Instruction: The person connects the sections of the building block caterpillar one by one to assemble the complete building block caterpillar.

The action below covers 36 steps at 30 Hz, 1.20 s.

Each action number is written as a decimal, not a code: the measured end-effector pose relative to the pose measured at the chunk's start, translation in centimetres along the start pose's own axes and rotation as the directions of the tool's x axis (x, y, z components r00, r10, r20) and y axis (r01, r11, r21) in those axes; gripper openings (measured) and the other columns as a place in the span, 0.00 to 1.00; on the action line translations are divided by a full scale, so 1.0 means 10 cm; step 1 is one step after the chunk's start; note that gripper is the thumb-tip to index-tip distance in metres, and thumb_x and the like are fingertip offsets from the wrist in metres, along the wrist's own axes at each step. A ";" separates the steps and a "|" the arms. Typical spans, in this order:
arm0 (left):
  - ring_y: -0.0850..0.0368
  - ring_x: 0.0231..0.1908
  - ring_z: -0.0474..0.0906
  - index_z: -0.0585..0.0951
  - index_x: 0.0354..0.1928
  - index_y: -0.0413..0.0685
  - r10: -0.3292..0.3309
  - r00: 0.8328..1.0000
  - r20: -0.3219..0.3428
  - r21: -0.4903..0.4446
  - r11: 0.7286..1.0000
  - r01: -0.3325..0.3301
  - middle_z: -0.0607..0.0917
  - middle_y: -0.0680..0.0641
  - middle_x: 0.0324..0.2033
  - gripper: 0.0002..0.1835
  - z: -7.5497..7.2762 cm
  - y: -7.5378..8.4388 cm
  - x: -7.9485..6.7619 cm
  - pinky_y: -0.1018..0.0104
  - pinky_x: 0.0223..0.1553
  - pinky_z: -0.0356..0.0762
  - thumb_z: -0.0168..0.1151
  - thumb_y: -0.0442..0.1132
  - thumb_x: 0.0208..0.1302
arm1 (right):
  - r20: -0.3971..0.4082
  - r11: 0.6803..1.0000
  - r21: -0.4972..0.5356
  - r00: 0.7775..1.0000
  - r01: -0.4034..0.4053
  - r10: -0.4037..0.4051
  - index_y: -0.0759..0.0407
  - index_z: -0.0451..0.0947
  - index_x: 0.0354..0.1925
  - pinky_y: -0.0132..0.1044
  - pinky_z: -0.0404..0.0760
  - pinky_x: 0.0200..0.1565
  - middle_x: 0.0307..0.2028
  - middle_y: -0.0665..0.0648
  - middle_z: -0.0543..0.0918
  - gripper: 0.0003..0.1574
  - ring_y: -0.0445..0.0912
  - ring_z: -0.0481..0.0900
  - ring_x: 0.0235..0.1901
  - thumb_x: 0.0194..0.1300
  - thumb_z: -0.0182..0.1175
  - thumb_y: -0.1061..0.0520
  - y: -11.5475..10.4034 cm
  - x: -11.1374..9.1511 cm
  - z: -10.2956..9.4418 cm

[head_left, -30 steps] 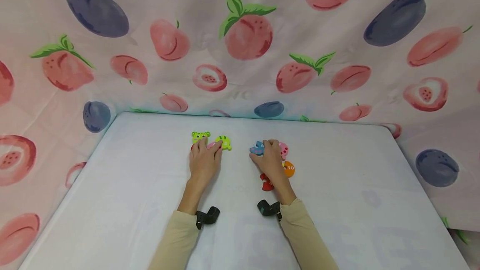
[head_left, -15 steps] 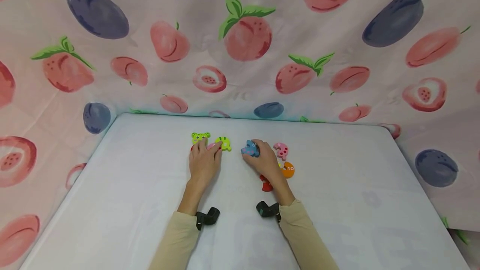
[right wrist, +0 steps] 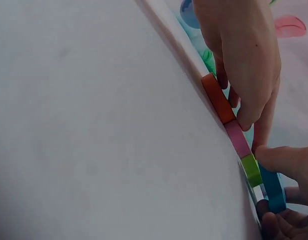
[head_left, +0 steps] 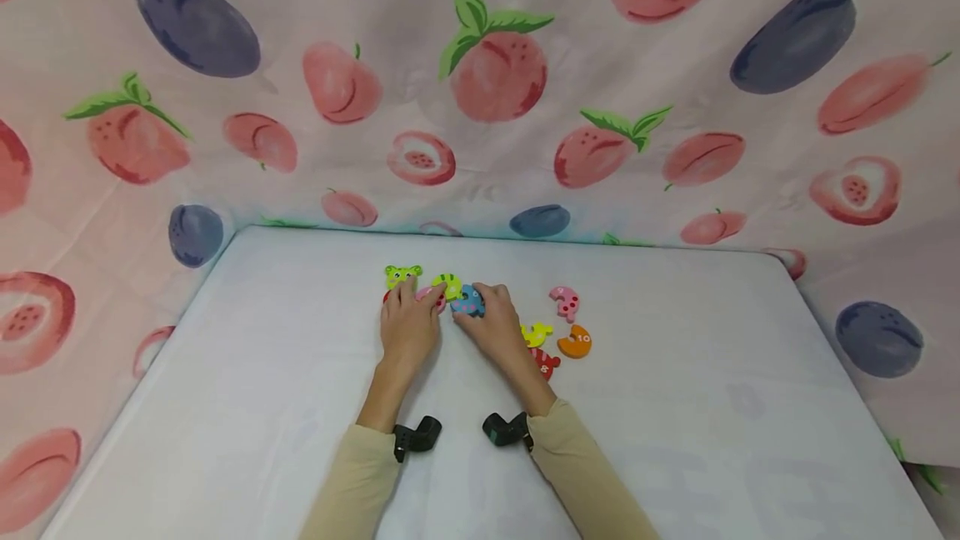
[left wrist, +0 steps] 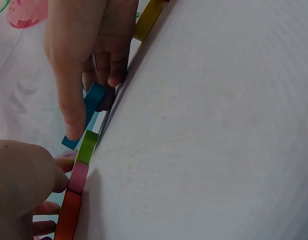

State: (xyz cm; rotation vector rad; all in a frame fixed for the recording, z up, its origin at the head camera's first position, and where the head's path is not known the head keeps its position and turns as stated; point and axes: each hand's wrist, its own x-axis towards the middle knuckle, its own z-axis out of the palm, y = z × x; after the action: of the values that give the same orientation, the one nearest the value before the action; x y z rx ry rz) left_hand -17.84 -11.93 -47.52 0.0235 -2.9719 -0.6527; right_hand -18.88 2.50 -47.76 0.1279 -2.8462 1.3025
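Note:
My right hand (head_left: 495, 327) pinches a blue animal-shaped number puzzle piece (head_left: 467, 300) between thumb and fingers. In the left wrist view this blue piece (left wrist: 93, 100) is tilted, one end raised above the green piece (left wrist: 86, 146). My left hand (head_left: 408, 327) rests with fingers extended on a row of pieces, touching the pink piece (head_left: 435, 301). The striped green piece (head_left: 447, 285) lies between the pink and blue ones. Beyond the left fingertips shows a lime animal-face piece (head_left: 402, 275). A red-orange piece (right wrist: 218, 98) is mostly under the left hand.
Right of my right forearm lie a yellow piece (head_left: 537, 334), a red striped piece (head_left: 545, 362), an orange piece (head_left: 575, 342) and a pink spotted piece (head_left: 566, 303). A white-covered table (head_left: 712, 407) carries everything. Fruit-print cloth (head_left: 480, 157) hangs behind it.
My right hand has carried the blue piece leftward, from near the pink spotted piece to beside the green one. The yellow and red pieces are now uncovered. My left hand stays in place.

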 end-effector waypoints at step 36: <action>0.36 0.69 0.58 0.80 0.59 0.60 0.013 0.998 -0.063 -0.061 0.998 -0.017 0.66 0.37 0.68 0.18 0.02 -0.02 0.02 0.40 0.69 0.54 0.53 0.50 0.71 | -0.068 0.999 -0.036 0.998 0.004 -0.007 0.64 0.71 0.64 0.44 0.77 0.57 0.52 0.63 0.71 0.38 0.52 0.73 0.50 0.59 0.69 0.51 0.06 0.05 0.18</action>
State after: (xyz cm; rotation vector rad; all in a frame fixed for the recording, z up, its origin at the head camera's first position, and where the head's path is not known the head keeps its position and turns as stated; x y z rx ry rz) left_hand -18.06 -12.01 -47.74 0.0168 -2.8874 -0.7275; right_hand -19.42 1.55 -49.36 0.0888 -2.8082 1.2291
